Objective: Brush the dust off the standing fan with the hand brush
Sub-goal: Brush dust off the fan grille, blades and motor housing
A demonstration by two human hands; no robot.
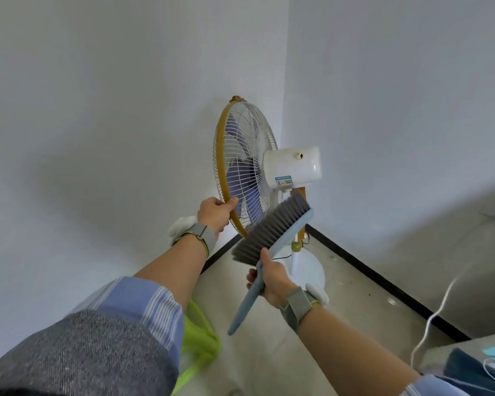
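I judge the brushing barely begun. The standing fan (249,167) sits mid-frame in the wall corner, and the hand brush (269,238) hangs just below its motor housing (293,167), bristles seemingly off the guard. My left grip (216,214) curls round the yellow guard rim (222,167); my right grip (272,277), lower centre, clasps the brush handle.

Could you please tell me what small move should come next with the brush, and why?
Probably tip the hand brush forward until its bristles meet the grille of the standing fan. The left hand grips the yellow rim, steadying it, while the right hand holds the brush seemingly just short of the wires.
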